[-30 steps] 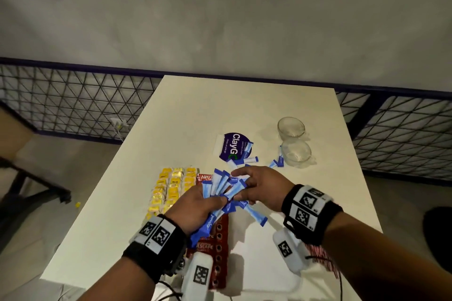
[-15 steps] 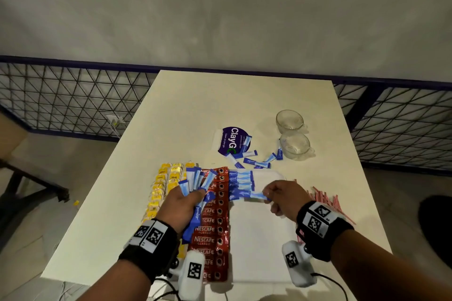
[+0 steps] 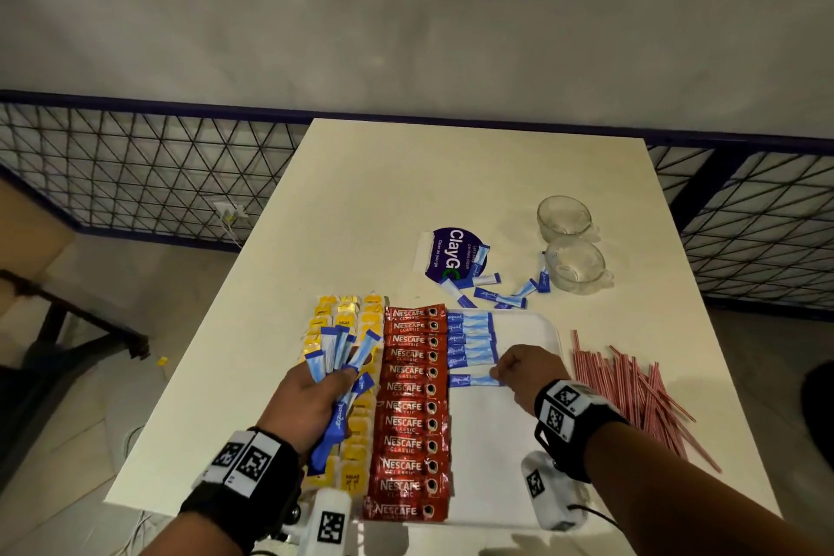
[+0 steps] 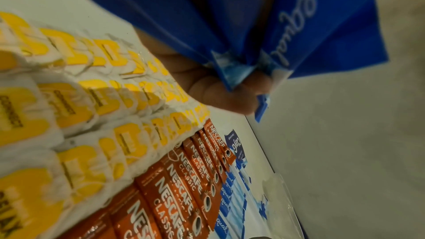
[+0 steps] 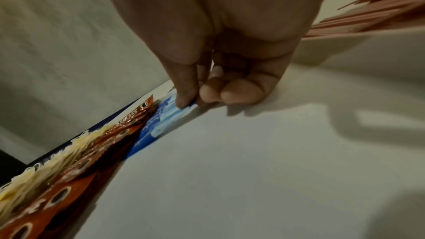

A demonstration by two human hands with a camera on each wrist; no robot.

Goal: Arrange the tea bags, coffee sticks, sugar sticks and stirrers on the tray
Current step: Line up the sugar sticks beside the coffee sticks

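A white tray (image 3: 532, 456) lies at the table's near edge. On it, yellow tea bags (image 3: 347, 316) fill the left, red Nescafe coffee sticks (image 3: 408, 406) form a column in the middle, and blue sugar sticks (image 3: 471, 336) are stacked at the top right of them. My left hand (image 3: 316, 393) grips a fan of blue sugar sticks (image 4: 264, 24) over the tea bags. My right hand (image 3: 525, 372) pinches the end of one sugar stick (image 3: 471, 380) lying on the tray just below the stack; the right wrist view shows thumb and fingertips (image 5: 184, 97) on it.
Red striped stirrers (image 3: 632, 388) lie in a loose pile on the table right of the tray. More sugar sticks (image 3: 501, 296) are scattered beyond the tray near a purple ClayGo card (image 3: 447, 255). Two glass cups (image 3: 573, 244) stand at the far right. A railing runs behind the table.
My hands have parted: the right drew one sugar stick from the bunch and carried it down onto the tray below the stack. The left hand stays over the tea bags with the bunch.
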